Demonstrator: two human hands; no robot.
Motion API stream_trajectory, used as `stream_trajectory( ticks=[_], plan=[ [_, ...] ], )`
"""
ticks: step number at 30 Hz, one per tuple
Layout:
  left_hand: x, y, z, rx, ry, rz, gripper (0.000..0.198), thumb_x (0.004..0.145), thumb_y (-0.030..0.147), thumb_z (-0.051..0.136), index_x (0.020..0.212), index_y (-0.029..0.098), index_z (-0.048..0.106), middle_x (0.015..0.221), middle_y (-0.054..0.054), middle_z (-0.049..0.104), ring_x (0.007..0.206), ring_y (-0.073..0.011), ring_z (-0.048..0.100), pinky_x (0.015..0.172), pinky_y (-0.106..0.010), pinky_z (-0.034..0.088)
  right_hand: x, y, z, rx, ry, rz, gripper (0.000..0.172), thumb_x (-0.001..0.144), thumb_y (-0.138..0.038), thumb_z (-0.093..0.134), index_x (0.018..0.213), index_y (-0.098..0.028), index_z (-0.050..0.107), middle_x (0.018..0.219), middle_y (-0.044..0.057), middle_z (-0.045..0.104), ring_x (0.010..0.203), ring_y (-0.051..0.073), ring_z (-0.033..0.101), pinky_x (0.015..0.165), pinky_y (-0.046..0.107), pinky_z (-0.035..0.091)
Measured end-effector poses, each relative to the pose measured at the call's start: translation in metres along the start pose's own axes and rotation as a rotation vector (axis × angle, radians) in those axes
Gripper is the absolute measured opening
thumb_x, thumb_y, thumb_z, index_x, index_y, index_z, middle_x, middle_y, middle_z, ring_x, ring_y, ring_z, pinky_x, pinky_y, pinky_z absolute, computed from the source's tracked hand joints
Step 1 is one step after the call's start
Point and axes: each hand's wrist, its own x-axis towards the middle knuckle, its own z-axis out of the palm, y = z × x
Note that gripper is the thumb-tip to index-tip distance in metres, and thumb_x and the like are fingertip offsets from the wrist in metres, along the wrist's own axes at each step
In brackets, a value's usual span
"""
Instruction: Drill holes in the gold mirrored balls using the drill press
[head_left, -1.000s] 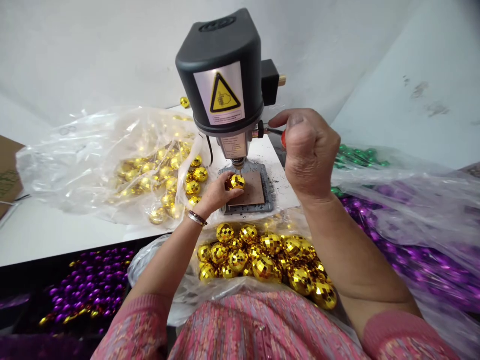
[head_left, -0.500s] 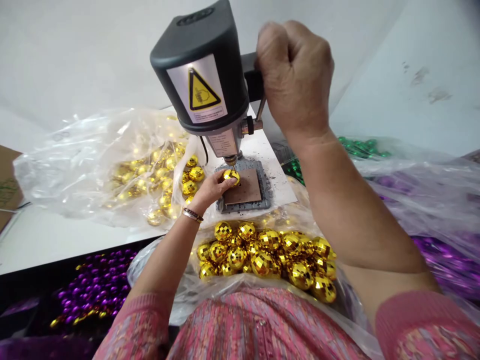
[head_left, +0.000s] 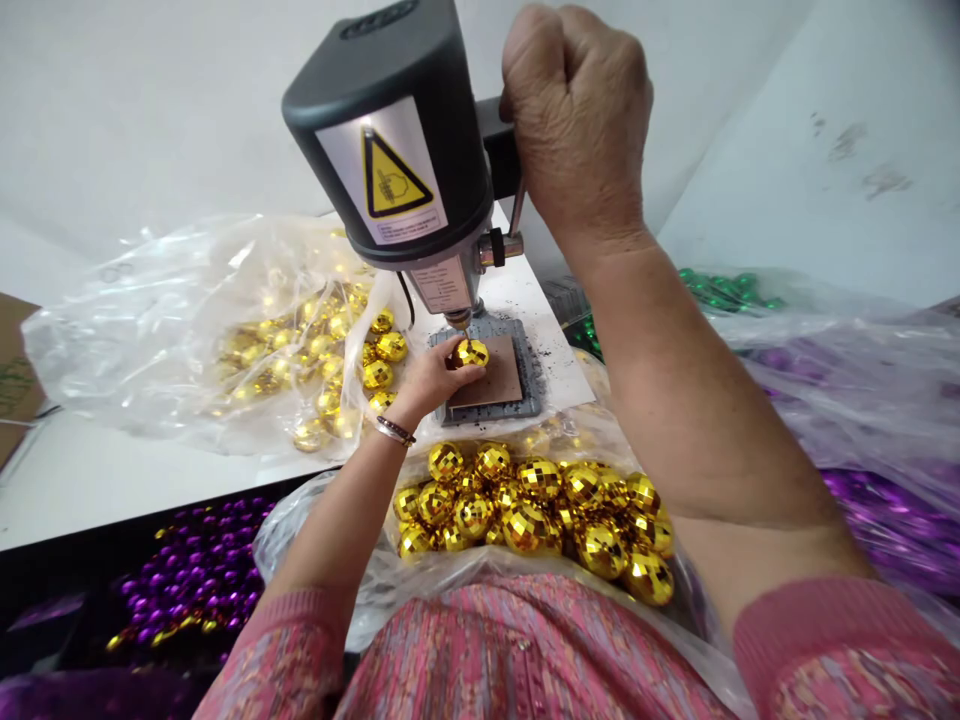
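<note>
A small drill press [head_left: 390, 140] with a yellow warning label stands ahead of me. My left hand [head_left: 435, 378] is closed around a shiny gold faceted ball [head_left: 471, 353], holding it under the drill chuck [head_left: 458, 320] and over the brown board [head_left: 495, 375] on the press base. Whether the bit touches the ball I cannot tell. Up at the right of the machine, my right hand [head_left: 581, 120] is wrapped in a fist round the feed lever [head_left: 517, 205], most of whose grip the fingers hide.
A clear plastic bag of gold balls [head_left: 525, 510] lies open at my front, another bag [head_left: 150, 330] to the left. Purple beads [head_left: 195, 570] fill a dark tray at lower left. Bagged green [head_left: 727, 290] and purple [head_left: 892, 520] balls lie at right.
My left hand has shifted slightly right with the gold ball, now lower and flatter under the chuck. My right hand has moved a little up and left, still on the lever.
</note>
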Motion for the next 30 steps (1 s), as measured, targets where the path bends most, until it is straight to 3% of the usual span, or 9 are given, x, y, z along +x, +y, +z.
stream_trajectory(
  ticks=[5, 10, 15, 18, 21, 24, 27, 30],
  plan=[
    [-0.003, 0.009, 0.007, 0.005, -0.014, -0.065, 0.069, 0.072, 0.033, 0.082, 0.137, 0.016, 0.064, 0.101, -0.006, 0.075, 0.086, -0.0209, 0.066, 0.084, -0.033, 0.054, -0.001, 0.000, -0.005, 0.104, -0.041, -0.029, 0.036, 0.101, -0.024, 0.037, 0.066, -0.016, 0.040, 0.076, -0.005, 0.050, 0.075, 0.001, 0.042, 0.079, 0.019, 0.030],
    [-0.006, 0.008, 0.012, -0.113, -0.001, -0.110, 0.075, 0.073, 0.031, 0.082, 0.143, 0.016, 0.060, 0.103, -0.004, 0.077, 0.086, -0.0187, 0.066, 0.083, -0.031, 0.054, -0.014, 0.002, -0.020, 0.249, -0.107, -0.113, 0.039, 0.097, -0.023, 0.050, 0.063, -0.017, 0.032, 0.064, -0.007, 0.042, 0.065, 0.002, 0.036, 0.067, 0.020, 0.030],
    [-0.007, 0.011, 0.014, -0.146, 0.013, -0.137, 0.077, 0.071, 0.028, 0.084, 0.143, 0.016, 0.061, 0.109, -0.005, 0.077, 0.092, -0.0191, 0.067, 0.089, -0.032, 0.054, -0.044, 0.001, -0.044, 0.092, -0.257, -0.133, 0.031, 0.094, -0.022, 0.054, 0.064, -0.014, 0.050, 0.059, -0.006, 0.036, 0.060, 0.002, 0.032, 0.060, 0.023, 0.026],
    [-0.008, 0.014, 0.013, -0.149, 0.012, -0.143, 0.078, 0.071, 0.027, 0.084, 0.144, 0.015, 0.060, 0.114, -0.006, 0.077, 0.097, -0.0206, 0.068, 0.094, -0.033, 0.054, -0.055, 0.002, -0.050, 0.017, -0.311, -0.081, 0.040, 0.094, -0.033, 0.058, 0.060, -0.013, 0.054, 0.054, -0.006, 0.034, 0.057, 0.002, 0.028, 0.058, 0.023, 0.023],
    [-0.010, 0.015, 0.013, -0.140, 0.012, -0.145, 0.079, 0.071, 0.028, 0.084, 0.146, 0.016, 0.059, 0.115, -0.006, 0.076, 0.100, -0.0226, 0.069, 0.096, -0.035, 0.054, -0.064, 0.008, -0.047, 0.037, -0.270, -0.096, 0.052, 0.094, -0.050, 0.056, 0.057, -0.013, 0.053, 0.052, -0.005, 0.035, 0.056, 0.002, 0.026, 0.059, 0.023, 0.024],
    [-0.010, 0.014, 0.013, -0.133, 0.015, -0.143, 0.079, 0.071, 0.029, 0.084, 0.145, 0.017, 0.060, 0.115, -0.006, 0.076, 0.101, -0.0236, 0.069, 0.097, -0.035, 0.054, -0.082, 0.020, -0.038, 0.067, -0.159, -0.123, 0.045, 0.095, -0.045, 0.055, 0.064, -0.013, 0.062, 0.057, -0.003, 0.051, 0.059, 0.004, 0.040, 0.063, 0.024, 0.033],
    [-0.010, 0.012, 0.014, -0.136, 0.022, -0.120, 0.077, 0.070, 0.030, 0.084, 0.143, 0.017, 0.061, 0.112, -0.006, 0.076, 0.099, -0.0239, 0.069, 0.096, -0.036, 0.054, -0.101, 0.035, -0.027, 0.119, -0.067, -0.171, 0.029, 0.094, -0.029, 0.050, 0.087, -0.018, 0.076, 0.085, 0.003, 0.074, 0.079, 0.011, 0.063, 0.076, 0.026, 0.047],
    [-0.010, 0.010, 0.014, -0.128, 0.031, -0.093, 0.074, 0.071, 0.029, 0.083, 0.141, 0.017, 0.063, 0.108, -0.005, 0.076, 0.096, -0.0229, 0.069, 0.094, -0.035, 0.054, -0.112, 0.047, -0.018, 0.172, -0.008, -0.214, 0.033, 0.092, -0.025, 0.046, 0.105, -0.021, 0.077, 0.103, 0.005, 0.077, 0.094, 0.014, 0.070, 0.088, 0.030, 0.055]
  ],
)
